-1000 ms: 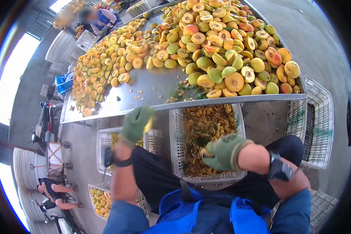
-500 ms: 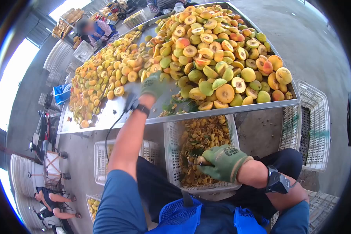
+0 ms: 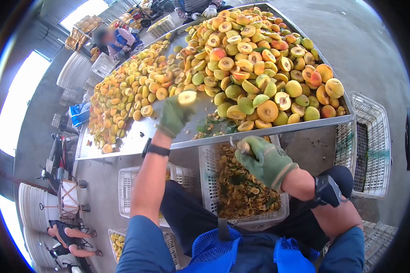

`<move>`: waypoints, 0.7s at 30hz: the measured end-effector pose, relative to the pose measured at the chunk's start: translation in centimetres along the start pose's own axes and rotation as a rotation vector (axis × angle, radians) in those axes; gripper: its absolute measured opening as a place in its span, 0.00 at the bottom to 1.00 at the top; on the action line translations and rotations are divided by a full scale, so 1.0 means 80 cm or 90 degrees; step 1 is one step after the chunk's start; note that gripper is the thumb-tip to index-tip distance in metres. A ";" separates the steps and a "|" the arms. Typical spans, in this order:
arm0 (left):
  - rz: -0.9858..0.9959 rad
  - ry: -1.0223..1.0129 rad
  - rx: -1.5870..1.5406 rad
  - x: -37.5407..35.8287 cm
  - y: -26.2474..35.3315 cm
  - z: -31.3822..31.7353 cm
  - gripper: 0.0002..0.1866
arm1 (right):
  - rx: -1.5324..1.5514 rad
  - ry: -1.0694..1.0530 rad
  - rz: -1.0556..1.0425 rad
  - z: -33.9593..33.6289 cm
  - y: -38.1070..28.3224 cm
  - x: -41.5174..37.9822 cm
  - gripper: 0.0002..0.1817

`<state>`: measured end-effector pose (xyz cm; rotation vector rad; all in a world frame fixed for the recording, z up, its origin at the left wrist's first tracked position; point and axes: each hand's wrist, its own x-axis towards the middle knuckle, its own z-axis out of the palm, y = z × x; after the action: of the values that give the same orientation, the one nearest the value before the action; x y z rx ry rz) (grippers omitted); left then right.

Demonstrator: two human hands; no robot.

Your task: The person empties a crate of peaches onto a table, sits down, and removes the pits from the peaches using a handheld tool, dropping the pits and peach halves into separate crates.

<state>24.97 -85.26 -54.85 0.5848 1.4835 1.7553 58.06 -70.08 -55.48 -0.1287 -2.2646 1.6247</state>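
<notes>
Fruit half (image 3: 187, 98) over metal table (image 3: 131, 136), pinched in left hand (image 3: 174, 116), fingers closed on it. Right hand (image 3: 263, 160) curled shut round small tool (image 3: 244, 147), tip maybe a metal loop, above crate (image 3: 208, 178) of scraps (image 3: 248, 196).

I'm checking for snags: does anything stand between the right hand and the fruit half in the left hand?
Nothing visible stands between the right hand and the fruit half in the left hand. The table's rim crosses the gap in view but seems to lie below both hands.
</notes>
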 end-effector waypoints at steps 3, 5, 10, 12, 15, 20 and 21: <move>0.075 -0.058 0.037 -0.061 0.007 0.058 0.26 | -0.016 0.043 0.023 0.002 -0.016 0.021 0.12; 0.105 -0.047 0.140 -0.086 0.001 0.078 0.29 | -0.044 0.051 0.041 0.004 -0.028 0.031 0.13; 0.127 -0.038 0.026 -0.105 -0.036 0.120 0.35 | -0.068 0.032 0.053 0.021 -0.017 0.039 0.16; 0.146 -0.042 0.084 -0.113 -0.045 0.128 0.36 | -0.124 0.024 0.045 0.025 -0.007 0.035 0.17; 0.160 -0.052 0.097 -0.119 -0.053 0.141 0.36 | -0.195 -0.004 0.078 0.025 -0.005 0.034 0.18; 0.133 -0.088 -0.079 -0.122 -0.060 0.162 0.32 | -0.196 0.010 0.068 0.029 -0.005 0.031 0.18; 0.109 -0.103 -0.130 -0.124 -0.057 0.167 0.31 | -0.188 0.020 0.051 0.031 -0.004 0.030 0.18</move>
<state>42.24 -84.48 -55.04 0.7456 1.1552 1.9130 55.07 -71.76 -55.37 -0.3198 -2.4900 1.3037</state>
